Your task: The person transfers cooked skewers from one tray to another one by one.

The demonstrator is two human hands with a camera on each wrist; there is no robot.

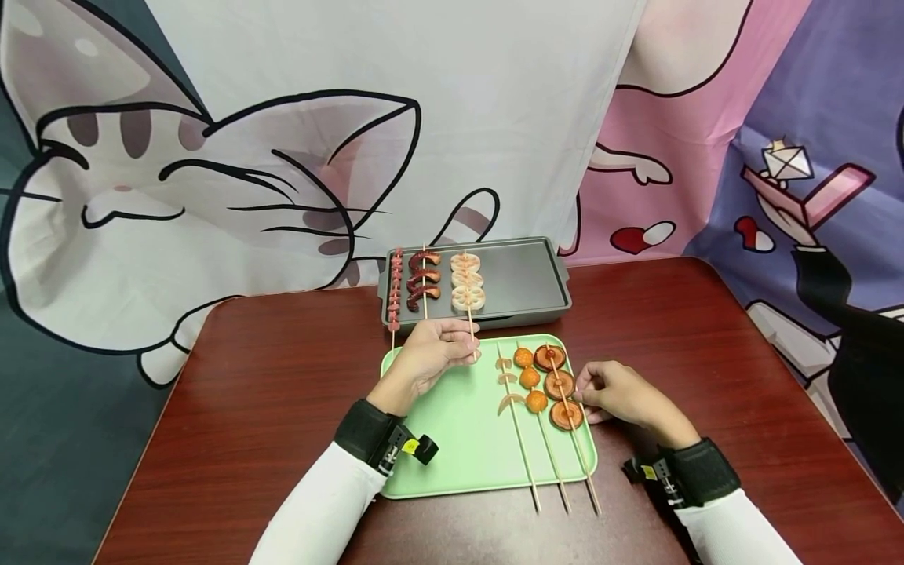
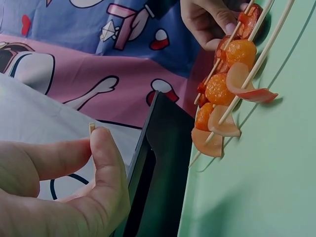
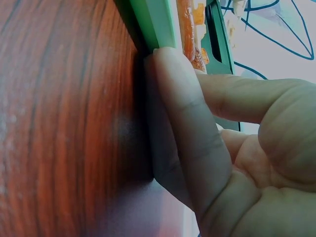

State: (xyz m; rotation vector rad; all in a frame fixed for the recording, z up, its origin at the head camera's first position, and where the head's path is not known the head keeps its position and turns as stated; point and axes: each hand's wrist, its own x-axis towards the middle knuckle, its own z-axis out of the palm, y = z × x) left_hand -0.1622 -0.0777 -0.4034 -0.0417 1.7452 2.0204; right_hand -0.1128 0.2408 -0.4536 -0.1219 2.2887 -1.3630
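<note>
1. No brand, label or readable writing shows on any item; the backdrop [image 1: 297, 118] behind the table carries only cartoon drawings of a cat and other figures.
2. The left hand [image 1: 427, 357] pinches the lower end of the lotus-root skewer [image 1: 468, 286] between thumb and fingers; in the left wrist view the tip of the stick pokes out just above the thumb.
3. That skewer holds 3 pale, holed slices and lies on the grey tray [image 1: 526, 282], its stick reaching over the near rim toward the green tray [image 1: 452, 439].
4. On the grey tray, to its left, lie 2 more skewers: one of dark red curved pieces [image 1: 424, 279] and one of small pink pieces [image 1: 395, 290].
5. The right hand [image 1: 621, 392] rests at the right edge of the green tray, fingers curled, the fingertips touching the skewer of round reddish slices [image 1: 560, 386]; whether it grips the stick I cannot tell.
6. Beside that skewer lie one of orange balls [image 1: 530, 379] and one of pale curved slices [image 1: 507, 384], side by side, sticks overhanging the near edge.
7. The left half of the green tray is bare, and the right part of the grey tray is free; brown table [image 1: 268, 392] lies open on both sides.
</note>
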